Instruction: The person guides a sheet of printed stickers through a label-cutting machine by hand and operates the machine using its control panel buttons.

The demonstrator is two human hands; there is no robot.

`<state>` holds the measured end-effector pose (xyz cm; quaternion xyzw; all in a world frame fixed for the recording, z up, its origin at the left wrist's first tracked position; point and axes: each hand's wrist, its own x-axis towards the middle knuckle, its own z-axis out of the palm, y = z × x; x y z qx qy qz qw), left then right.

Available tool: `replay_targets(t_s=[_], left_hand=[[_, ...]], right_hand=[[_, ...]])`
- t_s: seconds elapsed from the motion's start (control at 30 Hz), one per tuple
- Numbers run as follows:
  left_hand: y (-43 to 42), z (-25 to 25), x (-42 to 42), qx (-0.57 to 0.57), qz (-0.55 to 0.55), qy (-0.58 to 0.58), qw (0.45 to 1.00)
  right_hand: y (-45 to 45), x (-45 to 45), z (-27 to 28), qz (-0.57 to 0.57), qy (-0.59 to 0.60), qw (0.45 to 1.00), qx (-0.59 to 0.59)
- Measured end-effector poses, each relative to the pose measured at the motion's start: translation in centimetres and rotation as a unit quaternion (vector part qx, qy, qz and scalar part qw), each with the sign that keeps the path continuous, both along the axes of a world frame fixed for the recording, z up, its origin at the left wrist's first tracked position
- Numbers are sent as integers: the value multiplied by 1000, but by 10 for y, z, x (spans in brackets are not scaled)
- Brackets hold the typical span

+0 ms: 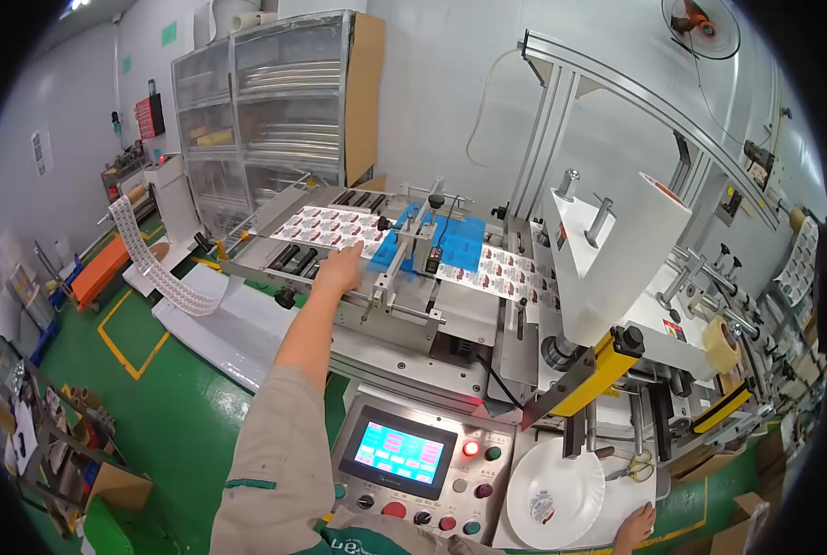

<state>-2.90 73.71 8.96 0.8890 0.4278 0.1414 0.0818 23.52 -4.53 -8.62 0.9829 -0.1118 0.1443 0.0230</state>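
My left hand reaches out over the machine, its index finger stretched out to the edge of the printed label web. Whether the fingertip presses on the web or hovers just above it, I cannot tell. The web runs across rollers and on past a blue sheet under a clamped bracket with a sensor. My right hand is at the lower right, resting at the edge of a white board, fingers partly in view. Near it are a white round plate-like disc and yellow-handled scissors.
A control panel with a lit touchscreen and coloured buttons stands below my left arm. A large white roll and a yellow-black bar rise at right. A label strip hangs at the far left. Behind stands a wrapped rack.
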Motion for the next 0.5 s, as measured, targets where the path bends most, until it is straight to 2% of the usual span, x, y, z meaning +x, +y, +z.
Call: replay_targets(t_s=[0.2, 0.47, 0.5], left_hand=[[-4, 1, -1, 5, -7, 7, 1000], [-1, 2, -1, -2, -1, 8, 1000], [-1, 2, 0, -2, 3, 14, 1000]], right_hand=[[-10, 12, -20, 16, -21, 1000, 0], [-1, 3, -1, 3, 3, 1000, 12], [-10, 12, -14, 1, -12, 1000, 11]])
